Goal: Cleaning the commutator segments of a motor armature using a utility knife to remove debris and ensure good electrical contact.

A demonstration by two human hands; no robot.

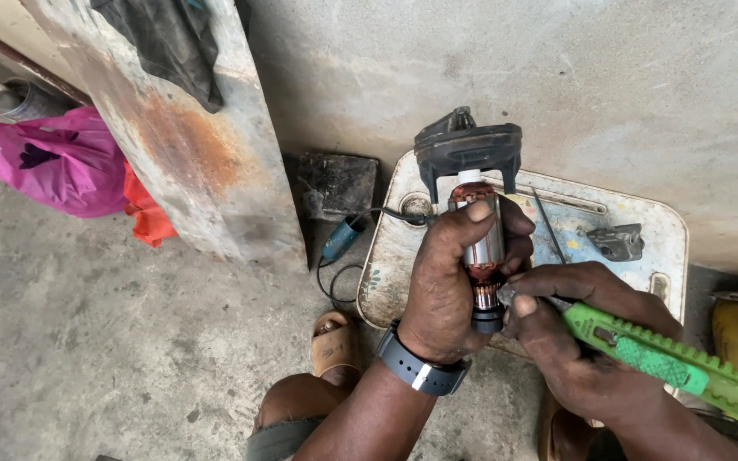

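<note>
Scraping of the commutator looked to be the step in hand. The left hand [448,286], a dark watch on its wrist, was wrapped around a motor armature [482,252] and held it upright in the air, above the near edge of a worn white tray [659,226] on the concrete floor. Its thumb lay across the steel core; its fingers curled behind. Copper windings showed at the top of the armature, and the copper-barred commutator [487,294] sat just below the grip, with a dark bearing at the lower end.

The right hand [582,329] was closed around a green utility knife [672,363], fingers pinched near its nose. The short blade tip touched, or very nearly touched, the commutator from the right; the exact contact was too small to tell.

A black plastic tool housing [469,147] stood on the tray behind the armature. A small grey metal part [617,242] and a thin rod lay further right on the tray. A blue-handled tool [343,237] with a black cord lay on the floor at the tray's left, near a rusty metal sheet [190,145] and a pink plastic bag [53,162].

By my judgement the next move called for a steady left grip and a slight turn of the armature, so the blade could meet the next slot. Light pressure seemed wise, since the tip could slip toward the left fingers or gouge the copper.
</note>
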